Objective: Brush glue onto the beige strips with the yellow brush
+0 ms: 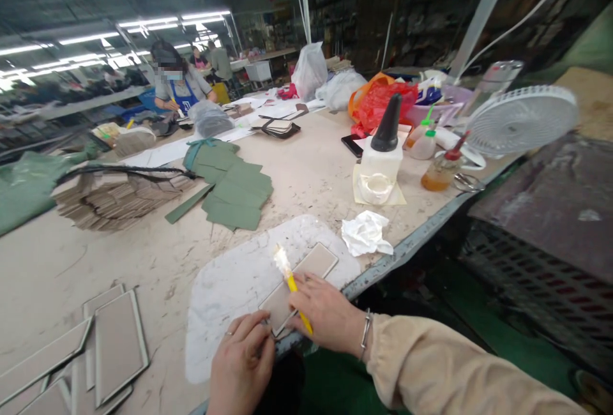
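My right hand (328, 313) is closed around a yellow-handled brush (291, 281) whose tip is coated in white. Its fingers also rest against a flat beige rectangular panel (313, 265) with a dark and pale edging. My left hand (244, 361) has its fingers bent and pinched at the panel's near corner. Beneath the panel is a worn white sheet (220, 300) at the table edge. Part of the panel is hidden by my hands.
Similar edged panels (119, 345) lie piled at lower left. Farther back are green pieces (239, 191) and a bundled stack (119, 195). Crumpled tissue (366, 233), a white bottle with black cone (383, 153), glue bottles (440, 169) and a fan (522, 120) stand rightward. A co-worker (179, 83) sits across.
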Action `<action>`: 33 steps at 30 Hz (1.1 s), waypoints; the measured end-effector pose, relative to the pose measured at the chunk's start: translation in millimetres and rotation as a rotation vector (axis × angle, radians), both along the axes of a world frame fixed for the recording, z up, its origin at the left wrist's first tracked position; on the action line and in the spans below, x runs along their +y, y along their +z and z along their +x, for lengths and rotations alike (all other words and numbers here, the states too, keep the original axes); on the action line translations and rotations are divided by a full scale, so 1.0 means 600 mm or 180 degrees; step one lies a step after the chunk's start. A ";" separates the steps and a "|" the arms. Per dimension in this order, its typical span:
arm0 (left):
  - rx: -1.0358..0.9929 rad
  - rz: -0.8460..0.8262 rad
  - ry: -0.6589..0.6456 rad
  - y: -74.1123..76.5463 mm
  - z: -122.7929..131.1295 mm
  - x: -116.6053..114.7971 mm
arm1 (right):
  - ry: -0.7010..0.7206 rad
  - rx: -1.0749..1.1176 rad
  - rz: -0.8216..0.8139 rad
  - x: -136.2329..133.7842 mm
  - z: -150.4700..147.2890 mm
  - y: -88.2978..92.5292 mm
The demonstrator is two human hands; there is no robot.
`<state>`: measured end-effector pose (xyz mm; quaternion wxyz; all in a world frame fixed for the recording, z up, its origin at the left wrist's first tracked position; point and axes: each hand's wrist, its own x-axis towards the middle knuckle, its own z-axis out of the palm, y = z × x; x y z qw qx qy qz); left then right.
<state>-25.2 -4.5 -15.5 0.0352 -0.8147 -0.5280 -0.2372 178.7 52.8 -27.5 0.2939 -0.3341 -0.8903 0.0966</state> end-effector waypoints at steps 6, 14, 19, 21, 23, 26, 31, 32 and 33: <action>-0.0046 -0.0057 0.0167 -0.008 0.005 -0.002 | -0.0475 -0.0150 -0.0123 0.008 0.031 -0.012; -0.0200 -0.0248 0.0627 0.000 0.020 -0.007 | -0.0996 -0.0145 0.0127 0.022 0.057 -0.008; 0.0199 0.0093 0.0908 -0.015 0.059 0.005 | -0.0962 -0.0059 0.0198 0.022 0.053 -0.016; 0.0554 0.0068 0.0837 -0.026 0.079 0.014 | -0.0953 -0.0026 0.0166 0.023 0.053 -0.018; 0.0871 -0.0013 0.0832 -0.036 0.095 0.020 | -0.0960 0.0006 0.0140 0.023 0.052 -0.018; 0.1160 -0.0074 0.0907 -0.047 0.103 0.023 | -0.1037 0.0025 0.0171 0.021 0.051 -0.017; 0.1382 -0.0068 0.0962 -0.052 0.096 0.030 | -0.1320 -0.0004 0.0274 0.025 0.048 -0.020; 0.1397 -0.0061 0.0963 -0.052 0.095 0.031 | -0.1355 -0.0019 0.0288 0.026 0.047 -0.021; 0.1412 -0.0060 0.0959 -0.051 0.095 0.032 | -0.1382 -0.0036 0.0295 0.028 0.047 -0.022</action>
